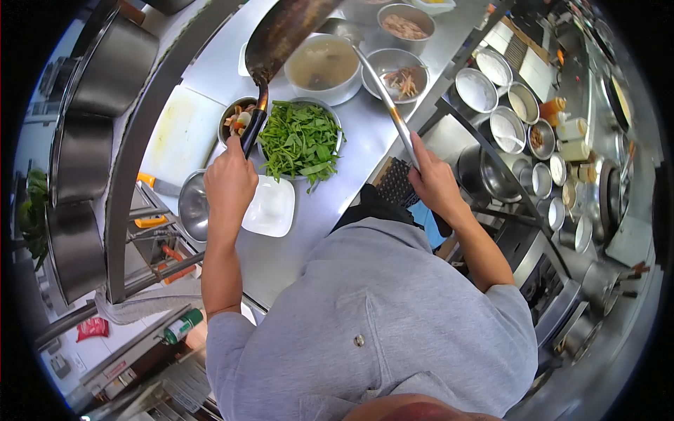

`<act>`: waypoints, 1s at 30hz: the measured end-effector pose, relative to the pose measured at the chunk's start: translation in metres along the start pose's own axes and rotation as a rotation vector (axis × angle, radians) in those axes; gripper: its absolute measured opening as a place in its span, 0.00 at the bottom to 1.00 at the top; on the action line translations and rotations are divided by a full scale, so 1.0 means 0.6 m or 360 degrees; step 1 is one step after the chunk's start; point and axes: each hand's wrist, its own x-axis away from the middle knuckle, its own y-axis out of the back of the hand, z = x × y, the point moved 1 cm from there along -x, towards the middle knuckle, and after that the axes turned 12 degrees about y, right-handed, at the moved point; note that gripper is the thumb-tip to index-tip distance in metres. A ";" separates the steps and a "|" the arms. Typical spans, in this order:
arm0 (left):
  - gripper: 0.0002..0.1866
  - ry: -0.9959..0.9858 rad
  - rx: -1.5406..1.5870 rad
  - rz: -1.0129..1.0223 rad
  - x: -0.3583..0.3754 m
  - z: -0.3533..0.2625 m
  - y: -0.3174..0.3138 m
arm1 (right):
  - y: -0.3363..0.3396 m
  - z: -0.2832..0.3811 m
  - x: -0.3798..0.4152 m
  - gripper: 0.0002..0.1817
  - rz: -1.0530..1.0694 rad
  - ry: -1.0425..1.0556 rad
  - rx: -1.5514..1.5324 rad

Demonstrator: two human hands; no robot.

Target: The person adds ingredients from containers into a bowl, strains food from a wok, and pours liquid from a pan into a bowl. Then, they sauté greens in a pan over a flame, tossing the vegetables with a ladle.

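While the left hand grips the wok by its handle and the right hand is closed on the ladle, keep the wok level over the counter's far edge. One bowl of greens sits mid-counter, touching one white dish; one broth bowl stands beyond.

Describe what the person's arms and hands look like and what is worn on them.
Both hands, the left hand and the right hand, are bare: no gloves, rings or watch show. The forearms are uncovered too. A grey short-sleeved shirt ends above each elbow, with a small round metal snap on its back.
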 end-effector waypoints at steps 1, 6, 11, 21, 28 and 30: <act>0.17 -0.0037 0.0002 0.0001 0.001 0.003 -0.003 | -0.012 0.005 0.011 0.39 -0.0007 -0.0042 0.0093; 0.16 -0.0265 0.0169 -0.0194 0.016 0.026 -0.015 | -0.066 0.042 0.063 0.35 -0.0421 -0.0075 -0.0262; 0.14 -0.0439 0.0778 0.0290 0.048 0.023 0.009 | -0.065 0.161 0.144 0.31 -0.0890 -0.0476 -0.1791; 0.10 -0.0874 0.1369 0.2294 0.247 -0.180 -0.084 | -0.041 0.433 0.489 0.19 -0.1727 -0.0972 -0.2361; 0.07 -0.1428 0.0636 0.3092 0.542 -0.286 -0.186 | -0.161 0.637 0.638 0.12 -0.2979 -0.1215 -0.1944; 0.06 -0.1656 0.0331 0.3201 0.653 -0.287 -0.188 | -0.189 0.699 0.677 0.12 -0.3187 -0.1217 -0.1814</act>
